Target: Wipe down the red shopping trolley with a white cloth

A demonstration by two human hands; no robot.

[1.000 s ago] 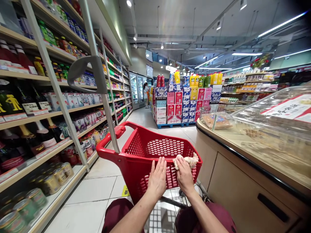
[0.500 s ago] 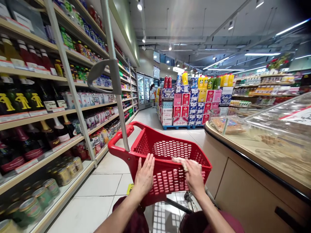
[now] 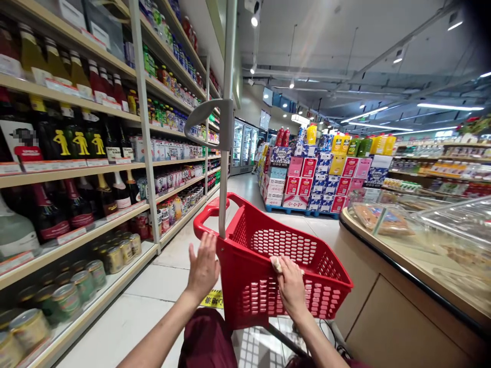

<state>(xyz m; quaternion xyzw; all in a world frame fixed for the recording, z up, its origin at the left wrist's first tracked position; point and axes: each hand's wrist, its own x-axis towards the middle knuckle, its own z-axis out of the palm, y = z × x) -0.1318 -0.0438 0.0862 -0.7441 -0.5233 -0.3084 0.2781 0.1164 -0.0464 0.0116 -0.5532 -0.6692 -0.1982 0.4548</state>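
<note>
A red plastic shopping cart basket (image 3: 264, 291) with a perforated side stands right in front of me. My right hand (image 3: 292, 286) presses a bunched whitish cloth (image 3: 276, 263) onto the near top rim, with the fingers curled over it. Close to the handle end, my left hand (image 3: 203, 268) has its fingers stretched out and apart, holding nothing. Whether its fingertips touch the red handle (image 3: 207, 217) I cannot tell. A grey metal pole (image 3: 228, 56) with a grey plastic hook (image 3: 209, 122) rises from that end of the cart.
Shelves of bottles and cans (image 3: 88, 168) run along the left. A glass-covered counter (image 3: 383, 240) stands close on the right. Ahead is a stack of drink cartons (image 3: 307, 179) on a blue pallet. A yellow floor sign (image 3: 213, 299) lies beside the cart.
My view has turned a little left. The right hand with the cloth has slid along the rim toward the handle end. My left hand has shifted left toward the handle.
</note>
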